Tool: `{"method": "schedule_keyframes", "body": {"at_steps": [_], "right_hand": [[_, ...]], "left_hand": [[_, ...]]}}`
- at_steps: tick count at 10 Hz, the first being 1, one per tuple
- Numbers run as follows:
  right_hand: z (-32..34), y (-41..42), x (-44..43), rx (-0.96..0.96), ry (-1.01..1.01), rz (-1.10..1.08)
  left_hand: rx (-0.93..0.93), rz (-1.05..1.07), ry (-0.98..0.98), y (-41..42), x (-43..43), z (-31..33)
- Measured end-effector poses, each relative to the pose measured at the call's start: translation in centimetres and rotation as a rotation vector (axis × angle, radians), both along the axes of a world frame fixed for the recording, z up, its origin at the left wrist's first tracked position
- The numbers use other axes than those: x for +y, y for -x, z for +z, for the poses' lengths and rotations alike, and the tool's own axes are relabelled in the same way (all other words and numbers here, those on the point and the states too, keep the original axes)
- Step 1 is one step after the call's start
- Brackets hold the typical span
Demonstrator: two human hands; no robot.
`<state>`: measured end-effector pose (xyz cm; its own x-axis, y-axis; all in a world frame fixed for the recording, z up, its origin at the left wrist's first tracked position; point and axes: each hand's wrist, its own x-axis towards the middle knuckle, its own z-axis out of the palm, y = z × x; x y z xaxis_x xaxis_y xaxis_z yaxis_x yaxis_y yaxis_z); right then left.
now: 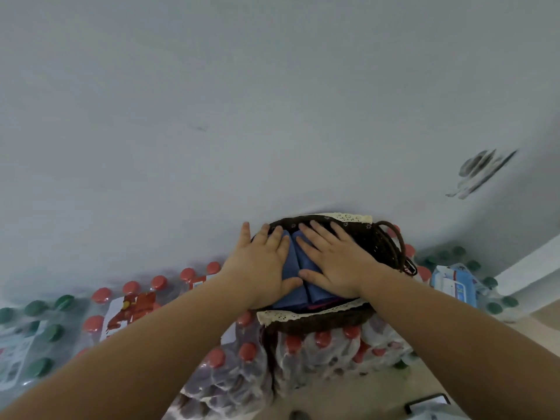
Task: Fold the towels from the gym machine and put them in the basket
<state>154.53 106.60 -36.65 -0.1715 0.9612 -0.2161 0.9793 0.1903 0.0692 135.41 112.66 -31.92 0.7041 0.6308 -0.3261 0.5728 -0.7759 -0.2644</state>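
A dark brown woven basket [375, 241] with a cream lace trim stands against the pale wall, on top of wrapped packs of bottles. Folded blue towels [292, 268] lie inside it, side by side. My left hand [260, 268] presses flat on the left towel with straight fingers. Flat on the right towel lies my right hand [330, 262], its fingers spread. Both hands cover most of the towels. A strip of dark red cloth shows under the towels at the near rim.
Shrink-wrapped packs of red-capped bottles [321, 347] lie under and left of the basket. Green-capped bottles [39, 334] sit at far left and right. A blue-white wipes pack [454, 283] lies at the right. A dark phone-like object [427, 403] rests on the floor.
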Motion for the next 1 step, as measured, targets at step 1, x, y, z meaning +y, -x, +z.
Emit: {"method": "schedule_keyframes", "body": {"at_steps": [1], "right_hand": [[1.78, 1.37, -1.03, 0.022, -0.029, -0.086]], "left_hand": [[-0.117, -0.017, -0.034, 2.53, -0.36, 1.73]]}}
